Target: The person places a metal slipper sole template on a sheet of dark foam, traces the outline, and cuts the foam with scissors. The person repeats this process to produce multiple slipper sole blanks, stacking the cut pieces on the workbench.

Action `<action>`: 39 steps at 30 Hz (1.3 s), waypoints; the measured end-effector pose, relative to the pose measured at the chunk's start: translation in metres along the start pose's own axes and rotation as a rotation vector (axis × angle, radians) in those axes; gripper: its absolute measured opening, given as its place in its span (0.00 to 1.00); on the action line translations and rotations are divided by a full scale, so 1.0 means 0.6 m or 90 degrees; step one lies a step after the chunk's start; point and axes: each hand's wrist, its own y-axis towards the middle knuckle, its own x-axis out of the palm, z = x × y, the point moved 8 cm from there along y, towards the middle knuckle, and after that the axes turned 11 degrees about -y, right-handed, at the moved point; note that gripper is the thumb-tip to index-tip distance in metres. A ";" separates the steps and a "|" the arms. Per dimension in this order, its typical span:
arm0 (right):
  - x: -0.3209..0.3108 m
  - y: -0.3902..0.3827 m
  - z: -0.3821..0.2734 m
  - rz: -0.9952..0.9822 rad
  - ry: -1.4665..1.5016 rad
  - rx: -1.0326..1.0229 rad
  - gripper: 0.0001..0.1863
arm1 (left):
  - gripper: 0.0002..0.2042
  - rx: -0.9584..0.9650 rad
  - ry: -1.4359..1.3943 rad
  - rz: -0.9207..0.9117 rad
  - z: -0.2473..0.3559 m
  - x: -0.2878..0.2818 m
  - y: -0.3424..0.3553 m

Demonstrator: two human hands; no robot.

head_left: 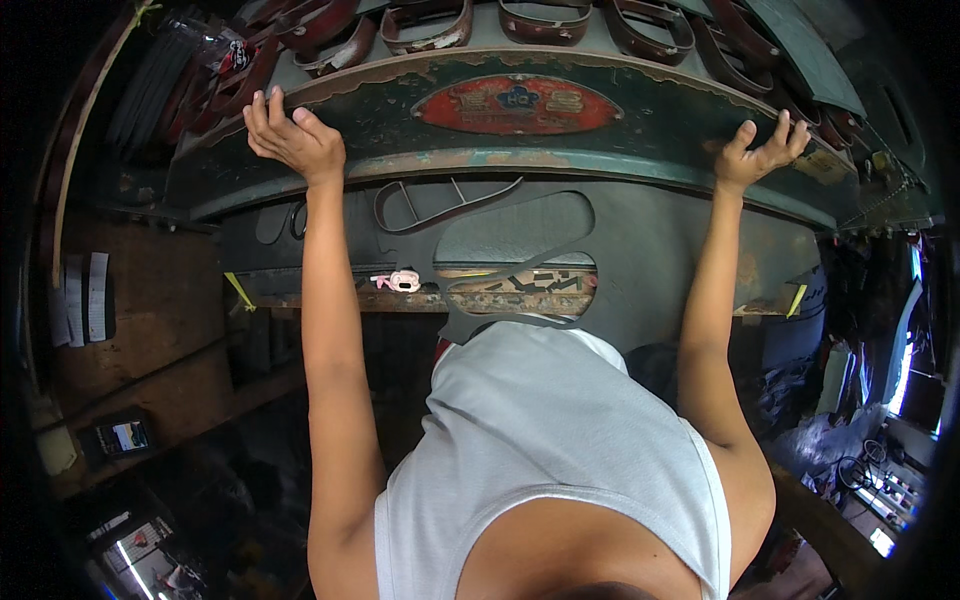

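Both my arms reach up to a heavy dark green machine beam with a red oval plate. My left hand is at the beam's left part, fingers apart and slightly curled. Toward its right end is my right hand, thumb and fingers spread. Neither hand holds anything; firm contact with the beam cannot be made out. Below the beam lies a dark grey sheet with sole-shaped cutouts. A sole-shaped metal cutting die with crossbars sits on the sheet, left of the largest cutouts.
Several reddish-brown cutting dies stand on top of the beam. A small pink and white object lies on the worn bench edge, near dark scraps. A phone-like device rests at the lower left.
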 end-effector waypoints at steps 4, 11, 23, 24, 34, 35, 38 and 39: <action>-0.006 0.005 -0.011 -0.022 0.005 0.004 0.31 | 0.20 -0.015 -0.019 -0.055 -0.004 -0.006 0.001; -0.012 -0.002 -0.013 -0.029 -0.010 0.028 0.30 | 0.19 0.042 0.014 0.023 -0.004 -0.004 -0.010; -0.020 -0.019 -0.013 -0.006 -0.072 0.013 0.29 | 0.19 0.074 0.035 0.032 0.006 -0.021 -0.030; -0.022 -0.018 -0.013 -0.012 -0.081 0.014 0.29 | 0.19 0.079 0.032 0.031 0.008 -0.021 -0.030; -0.026 -0.017 -0.020 -0.046 -0.103 0.011 0.29 | 0.19 0.054 0.033 -0.020 0.002 -0.024 -0.033; -0.025 -0.017 -0.020 -0.049 -0.110 0.011 0.29 | 0.19 0.056 0.036 -0.021 0.002 -0.024 -0.034; -0.023 -0.018 -0.022 -0.050 -0.117 -0.004 0.29 | 0.19 0.058 0.035 -0.013 0.000 -0.022 -0.034; -0.022 -0.016 -0.024 -0.052 -0.119 -0.018 0.29 | 0.19 0.060 0.034 -0.010 0.002 -0.022 -0.032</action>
